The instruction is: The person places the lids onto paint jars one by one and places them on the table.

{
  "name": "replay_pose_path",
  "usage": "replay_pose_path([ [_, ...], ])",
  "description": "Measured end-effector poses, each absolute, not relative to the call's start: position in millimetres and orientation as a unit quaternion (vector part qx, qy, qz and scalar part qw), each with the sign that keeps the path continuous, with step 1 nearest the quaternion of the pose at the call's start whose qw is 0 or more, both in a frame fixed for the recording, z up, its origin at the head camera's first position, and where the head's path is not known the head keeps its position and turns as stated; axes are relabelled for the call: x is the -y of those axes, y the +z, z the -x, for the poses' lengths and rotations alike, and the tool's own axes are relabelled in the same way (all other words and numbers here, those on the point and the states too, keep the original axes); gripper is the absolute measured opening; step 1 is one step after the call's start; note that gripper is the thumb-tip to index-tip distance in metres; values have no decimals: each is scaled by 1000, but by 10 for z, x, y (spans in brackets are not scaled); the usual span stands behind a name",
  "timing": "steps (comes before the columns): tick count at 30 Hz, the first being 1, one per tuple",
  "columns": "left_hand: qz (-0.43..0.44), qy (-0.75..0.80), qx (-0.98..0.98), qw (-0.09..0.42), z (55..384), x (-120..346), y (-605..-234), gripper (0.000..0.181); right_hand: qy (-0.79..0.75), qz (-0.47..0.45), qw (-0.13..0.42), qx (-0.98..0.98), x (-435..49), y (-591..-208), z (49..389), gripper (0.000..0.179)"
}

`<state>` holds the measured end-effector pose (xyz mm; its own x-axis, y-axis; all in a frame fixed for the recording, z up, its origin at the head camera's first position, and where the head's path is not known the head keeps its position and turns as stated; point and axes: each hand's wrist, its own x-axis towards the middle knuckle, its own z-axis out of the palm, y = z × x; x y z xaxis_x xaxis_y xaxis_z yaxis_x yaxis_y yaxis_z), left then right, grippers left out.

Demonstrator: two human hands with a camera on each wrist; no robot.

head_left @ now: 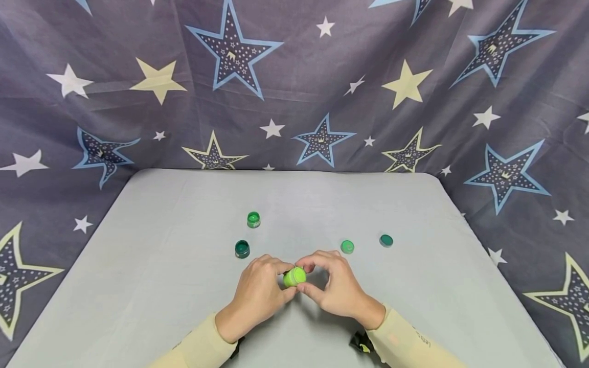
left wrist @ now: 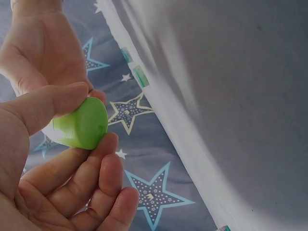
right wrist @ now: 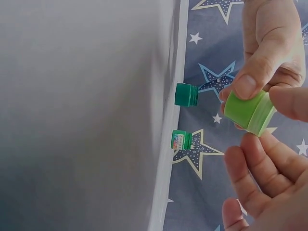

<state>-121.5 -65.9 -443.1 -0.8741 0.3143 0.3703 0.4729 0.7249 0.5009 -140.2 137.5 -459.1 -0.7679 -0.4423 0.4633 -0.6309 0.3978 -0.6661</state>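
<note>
A small lime-green paint jar [head_left: 294, 276] is held tilted above the near middle of the table. My left hand [head_left: 259, 289] grips its body, thumb on one side and fingertips on the other; the left wrist view shows the rounded green base [left wrist: 91, 126]. On the jar's other end, my right hand [head_left: 333, 283] pinches the lid [right wrist: 262, 114] between thumb and fingertips. Beyond the left hand stand two uncapped jars, one dark green [head_left: 242, 249] and one mid green [head_left: 253, 220]. Past the right hand lie a light green lid [head_left: 347, 247] and a dark green lid [head_left: 386, 240].
The grey-white table [head_left: 184, 204] extends around both hands. A dark curtain [head_left: 285, 66] with stars hangs behind its far edge and down both sides. Black straps [head_left: 361, 342] show under the wrists.
</note>
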Motion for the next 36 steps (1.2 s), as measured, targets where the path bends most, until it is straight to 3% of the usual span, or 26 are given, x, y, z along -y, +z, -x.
replay_pose_path([
  [11, 214, -299, 921, 129, 1213, 652, -4436, 32, 441, -289, 99, 844, -1367, -4595, 1397, 22],
  [22, 215, -296, 922, 128, 1209, 648, -4435, 32, 422, -270, 95, 860, -1354, -4592, 1393, 22],
  [31, 216, -301, 920, 125, 1212, 652, -4439, 30, 439, -306, 96, 839, -1362, -4603, 1395, 31],
  [36, 216, -304, 920, 125, 1207, 646, -4435, 27, 436, -310, 99, 839, -1360, -4606, 1394, 27],
])
